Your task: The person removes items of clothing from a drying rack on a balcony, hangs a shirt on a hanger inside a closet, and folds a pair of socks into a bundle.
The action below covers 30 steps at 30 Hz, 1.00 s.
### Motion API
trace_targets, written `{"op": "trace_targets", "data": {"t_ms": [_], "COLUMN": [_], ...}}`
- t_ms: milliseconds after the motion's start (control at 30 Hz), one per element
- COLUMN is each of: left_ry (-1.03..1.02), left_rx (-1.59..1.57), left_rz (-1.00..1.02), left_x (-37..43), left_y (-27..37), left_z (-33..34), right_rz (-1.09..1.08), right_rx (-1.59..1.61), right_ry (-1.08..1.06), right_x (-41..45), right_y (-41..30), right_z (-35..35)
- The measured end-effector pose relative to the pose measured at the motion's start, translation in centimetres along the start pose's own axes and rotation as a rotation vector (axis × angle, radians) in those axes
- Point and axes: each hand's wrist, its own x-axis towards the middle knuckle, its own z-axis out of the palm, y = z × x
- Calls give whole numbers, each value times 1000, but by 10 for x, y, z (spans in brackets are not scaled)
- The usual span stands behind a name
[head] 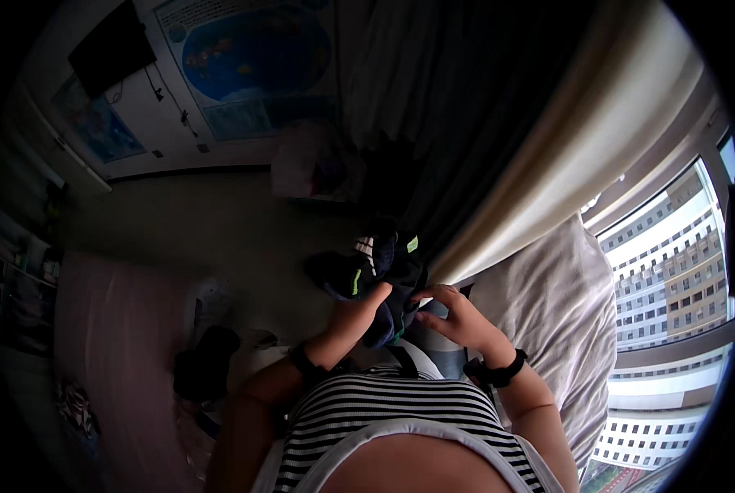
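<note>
A dark navy and black cloth bundle point(398, 302), probably clothing, is in front of my body, with bright green and pale patches on it. My left hand point(376, 294) is on its near left side and appears to hold it; most of those fingers are hidden in the cloth. At the right edge of the bundle is my right hand point(453, 313), its thumb and index fingertip by the fabric and slightly apart. Whether they pinch the cloth cannot be made out. Each wrist has a dark band, the left band point(307, 363) and the right band point(497, 370).
A bed or padded surface with a rumpled grey cover point(546, 296) lies right, beside a window point(669, 259). A long curtain point(527, 172) hangs close ahead. On the left stands a pinkish covered surface point(121, 345), with a black item point(207, 363) at its edge.
</note>
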Motion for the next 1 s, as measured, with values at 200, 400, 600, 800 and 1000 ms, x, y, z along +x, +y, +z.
{"op": "trace_targets", "data": {"t_ms": [200,400,600,800,1000], "left_ry": [400,718,827,840,642], "left_rx": [-106,111,198,270,415], "left_rz": [259,254,256,297,461], "left_x": [51,88,128,177,223], "left_y": [1,26,30,44,86], "left_z": [-30,-44,-90,-173,-305], "right_rz": [-215,-430,-425,-87,-312], "right_rx": [157,185,144,84,281], "right_ry": [-148,-400,-587,-820,-751], "right_x": [135,233,300,393,523], "right_y": [31,62,73,110,51], "right_z": [14,17,43,78,171]}}
